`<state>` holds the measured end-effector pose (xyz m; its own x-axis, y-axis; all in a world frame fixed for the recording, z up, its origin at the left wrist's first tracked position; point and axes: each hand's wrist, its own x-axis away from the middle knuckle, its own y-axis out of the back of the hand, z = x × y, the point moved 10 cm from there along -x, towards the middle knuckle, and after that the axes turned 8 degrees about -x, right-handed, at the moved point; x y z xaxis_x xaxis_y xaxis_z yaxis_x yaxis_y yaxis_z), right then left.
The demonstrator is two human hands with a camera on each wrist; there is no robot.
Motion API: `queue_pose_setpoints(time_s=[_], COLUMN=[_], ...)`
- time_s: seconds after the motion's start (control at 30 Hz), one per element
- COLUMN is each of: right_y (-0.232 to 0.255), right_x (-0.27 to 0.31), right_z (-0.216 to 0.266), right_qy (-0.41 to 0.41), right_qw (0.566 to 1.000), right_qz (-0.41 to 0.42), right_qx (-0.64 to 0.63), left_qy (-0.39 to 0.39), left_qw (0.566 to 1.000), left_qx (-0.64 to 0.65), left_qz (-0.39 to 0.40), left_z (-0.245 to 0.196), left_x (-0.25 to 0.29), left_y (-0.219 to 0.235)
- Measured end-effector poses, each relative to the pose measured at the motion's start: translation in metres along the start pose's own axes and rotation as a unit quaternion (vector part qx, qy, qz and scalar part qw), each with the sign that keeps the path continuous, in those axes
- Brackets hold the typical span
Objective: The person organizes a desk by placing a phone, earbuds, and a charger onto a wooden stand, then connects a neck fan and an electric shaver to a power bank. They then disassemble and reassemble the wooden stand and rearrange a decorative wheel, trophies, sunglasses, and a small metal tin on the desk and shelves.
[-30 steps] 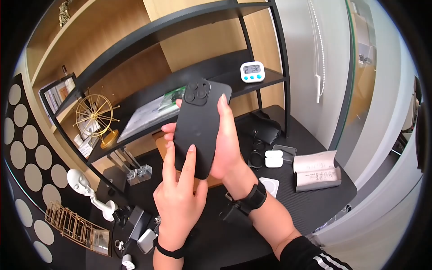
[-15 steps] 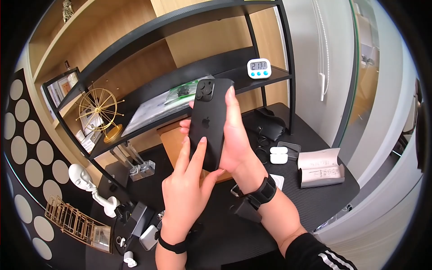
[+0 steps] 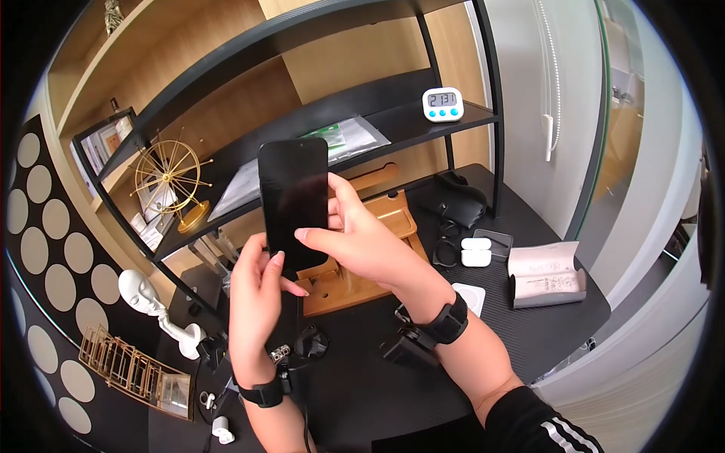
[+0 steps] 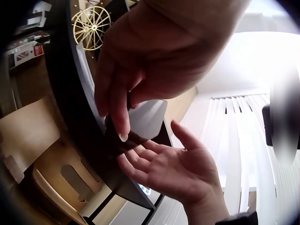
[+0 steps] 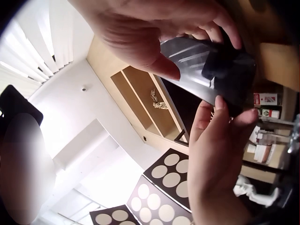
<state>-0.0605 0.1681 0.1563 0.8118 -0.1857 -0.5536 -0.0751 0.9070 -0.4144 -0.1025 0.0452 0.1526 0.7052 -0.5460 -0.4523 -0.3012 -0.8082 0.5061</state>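
A black smartphone (image 3: 294, 196) is held up in front of the shelf, its dark screen facing the head camera. My left hand (image 3: 253, 302) pinches it at the lower left corner, thumb near the bottom edge. At the right side is my right hand (image 3: 370, 245), its thumb overlapping the screen in the head view. From the left wrist, this right hand (image 4: 178, 173) shows its palm, with thumb spread and fingertips near the phone's edge. Behind the phone stands a wooden desk stand (image 3: 325, 294), partly hidden. The phone's back is out of sight in the head view.
A black shelf holds a white timer (image 3: 442, 105) and a gold wheel ornament (image 3: 168, 178). On the right of the desk lie a white earbud case (image 3: 476, 253) and an opened glasses case (image 3: 547, 275). A white head sculpture (image 3: 143, 291) stands at left.
The phone has turned from its back to its screen and moved left. My left hand shifted from the phone's back to its lower corner. My right thumb moved from its edge to over the screen.
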Motion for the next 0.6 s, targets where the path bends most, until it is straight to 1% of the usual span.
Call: queue_pose_setpoints(time_s=[0.07,0.1,0.13,0.2,0.23,0.27,0.33,0.37,0.4,0.43,0.47,0.5,0.53,0.57,0.6], right_y=[0.003,0.0,0.0,-0.011,-0.017,-0.01,0.001,0.005,0.007,0.005,0.003,0.004,0.002,0.0,-0.001], right_x=[0.005,0.0,0.0,0.003,-0.002,-0.001,0.0,-0.001,-0.003,-0.005,-0.006,-0.007,-0.007,-0.007,-0.006], right_z=[-0.013,-0.018,-0.021,-0.03,-0.037,-0.049,-0.06,-0.071,-0.08,-0.086,-0.091,-0.095,-0.097,-0.097,-0.097], right_qy=[-0.065,-0.02,-0.024,-0.025,0.048,0.044,-0.031,-0.057,-0.058,-0.038,-0.018,-0.02,-0.003,0.014,0.012], right_qw=[0.984,0.985,0.985,0.968,0.967,0.967,0.949,0.96,0.959,0.965,0.97,0.97,0.97,0.97,0.97], right_qz=[-0.01,0.045,0.046,0.109,0.123,0.124,0.059,0.054,0.054,0.07,0.085,0.085,0.096,0.107,0.108], right_qx=[0.165,0.167,0.166,0.223,0.22,0.219,0.308,0.27,0.271,0.249,0.227,0.227,0.223,0.217,0.217], left_qy=[0.035,0.038,0.049,0.066,0.059,0.053,0.055,0.052,0.046,0.066,0.066,0.048,0.03,0.031,0.02], left_qw=[0.997,0.997,0.996,0.996,0.997,0.998,0.998,0.999,0.999,0.996,0.996,0.996,0.995,0.995,0.997], left_qx=[0.067,0.068,0.061,0.056,0.026,-0.003,0.007,-0.008,-0.024,-0.059,-0.057,-0.071,-0.084,-0.083,-0.06], left_qz=[0.03,0.029,0.031,0.032,0.028,0.025,0.019,0.012,0.005,-0.001,-0.002,-0.022,-0.041,-0.041,-0.048], left_z=[0.015,0.018,0.022,0.035,0.045,0.054,0.066,0.069,0.073,0.084,0.087,0.083,0.08,0.086,0.094], left_x=[-0.001,-0.001,0.0,0.0,-0.003,-0.006,-0.012,-0.014,-0.017,-0.019,-0.02,-0.02,-0.021,-0.022,-0.025], left_y=[0.003,0.006,0.008,0.014,0.016,0.016,0.013,0.012,0.012,0.015,0.014,0.015,0.018,0.016,0.015])
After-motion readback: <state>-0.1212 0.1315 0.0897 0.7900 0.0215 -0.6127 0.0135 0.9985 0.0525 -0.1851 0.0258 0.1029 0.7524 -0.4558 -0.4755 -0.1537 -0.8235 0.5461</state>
